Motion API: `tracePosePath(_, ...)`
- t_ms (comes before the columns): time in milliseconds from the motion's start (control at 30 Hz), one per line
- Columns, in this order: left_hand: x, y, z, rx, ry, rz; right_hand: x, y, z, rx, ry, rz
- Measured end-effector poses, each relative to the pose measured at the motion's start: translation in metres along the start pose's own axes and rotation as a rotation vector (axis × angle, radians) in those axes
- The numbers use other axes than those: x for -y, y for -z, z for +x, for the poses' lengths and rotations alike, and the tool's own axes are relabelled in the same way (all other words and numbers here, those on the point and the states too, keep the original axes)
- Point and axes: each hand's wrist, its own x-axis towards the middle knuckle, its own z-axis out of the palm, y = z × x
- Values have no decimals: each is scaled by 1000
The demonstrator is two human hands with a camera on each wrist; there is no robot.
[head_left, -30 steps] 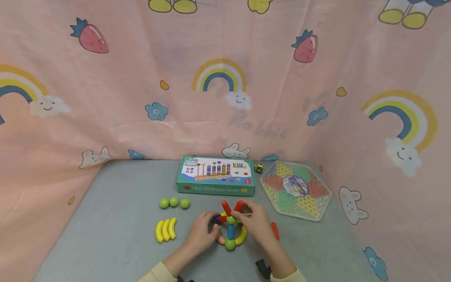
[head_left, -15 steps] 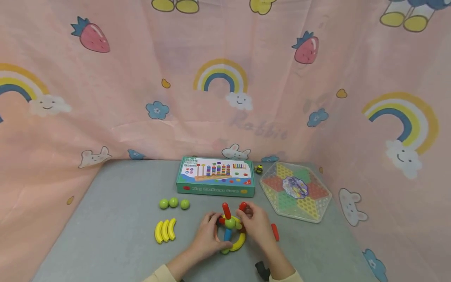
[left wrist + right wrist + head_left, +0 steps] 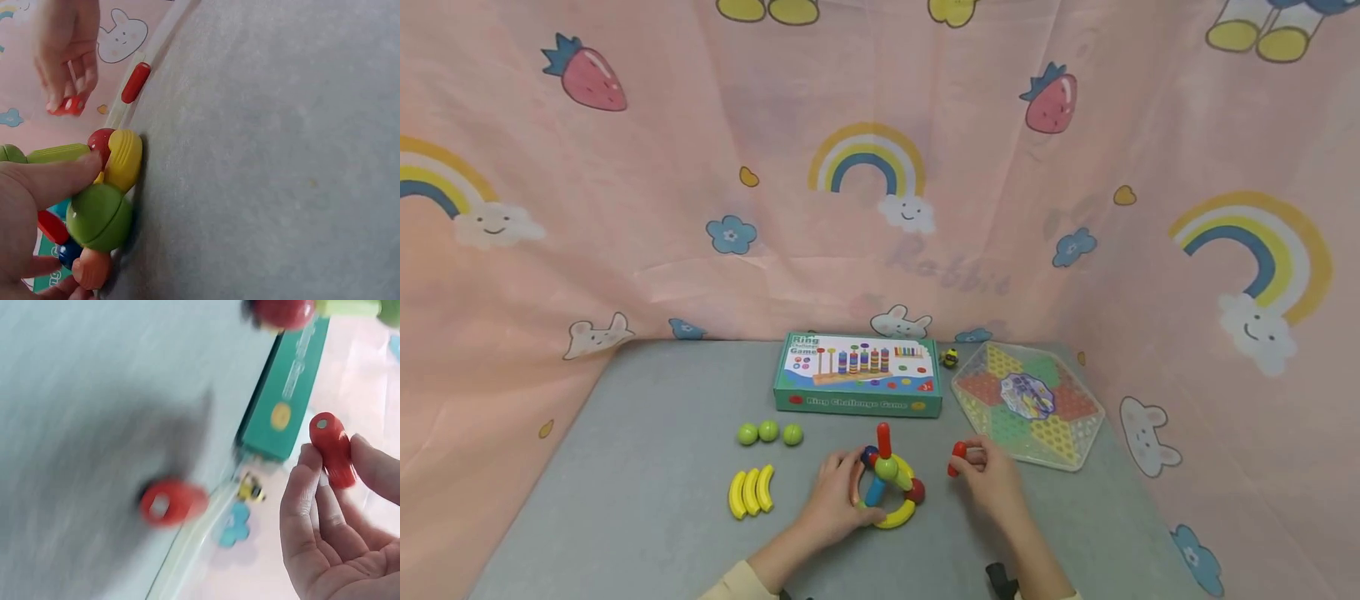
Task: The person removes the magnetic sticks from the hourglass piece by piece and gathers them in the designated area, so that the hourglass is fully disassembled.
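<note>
My left hand (image 3: 835,496) holds a magnetic building toy (image 3: 901,517) by its left side, thumb across the front. Its ring joins yellow and orange curved sticks with a green ball (image 3: 99,217), a dark blue ball (image 3: 69,254) and a red ball (image 3: 915,491). Above the ring a green ball (image 3: 887,469) carries one upright red stick (image 3: 883,440). To the right, my right hand (image 3: 992,479) pinches a separate red magnetic stick (image 3: 335,450) between thumb and fingers, apart from the toy. A silver magnet shows at its end.
Another red stick (image 3: 172,501) lies on the table. Three green balls (image 3: 768,431) and three yellow curved sticks (image 3: 751,492) lie at left. Behind stand a green game box (image 3: 857,404), a small bee-like figure (image 3: 950,357) and a hexagonal checkers board (image 3: 1030,408).
The right hand has pulled one of two red sticks off the top of the toy and carried it right. The left hand has shifted its hold, thumb now at the front, turning the toy slightly.
</note>
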Motion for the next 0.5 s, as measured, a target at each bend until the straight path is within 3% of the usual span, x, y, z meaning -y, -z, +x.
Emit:
tracePosePath(300,0,8,1,-3,-2,12,-34,32,1,0,0,-75)
tracePosePath(500,2,10,1,-18,-5,39,-43,43,5,18,-32,-112)
